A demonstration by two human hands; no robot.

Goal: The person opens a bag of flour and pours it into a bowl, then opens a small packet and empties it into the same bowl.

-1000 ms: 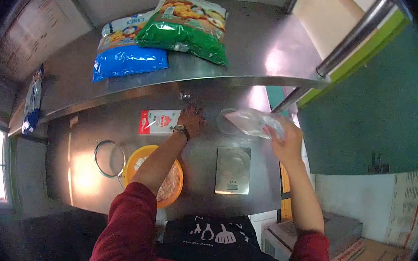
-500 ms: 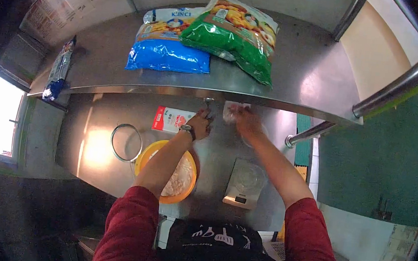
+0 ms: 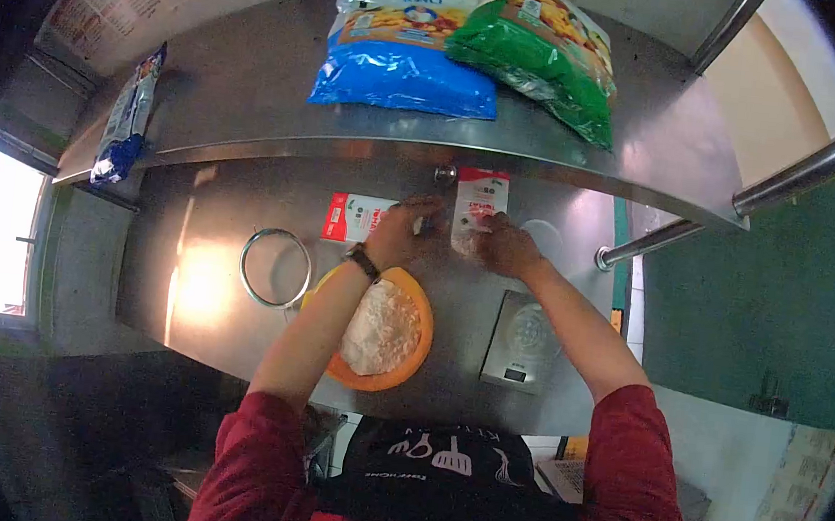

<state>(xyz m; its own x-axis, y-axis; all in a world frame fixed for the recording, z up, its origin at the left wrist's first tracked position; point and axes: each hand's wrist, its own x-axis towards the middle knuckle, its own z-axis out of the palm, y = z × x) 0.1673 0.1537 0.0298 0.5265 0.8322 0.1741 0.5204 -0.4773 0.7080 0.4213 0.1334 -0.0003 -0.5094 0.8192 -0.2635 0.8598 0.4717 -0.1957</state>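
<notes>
My right hand (image 3: 509,247) is closed on the near end of a red and white carton (image 3: 482,194), which lies below the shelf edge. My left hand (image 3: 408,232) is beside a second red and white carton (image 3: 349,217), overlapping its right end; its fingers point right, and whether they hold anything is unclear. Nearer to me, under my left forearm, stands an orange bowl (image 3: 416,363) with white flour (image 3: 381,329) in it. A silver kitchen scale (image 3: 514,355) with a clear round dish (image 3: 534,327) on it is near my right forearm.
A round sieve (image 3: 246,266) rests at the left of the steel table (image 3: 154,280). Above, a steel shelf (image 3: 251,109) bears a blue bag (image 3: 395,78), a green bag (image 3: 538,56) and a smaller packet (image 3: 127,122). A metal post (image 3: 650,245) stands at the right.
The view has shifted, so the shelf and its bags sit higher and further right. My right hand has come nearer with the carton, which now shows out from under the shelf.
</notes>
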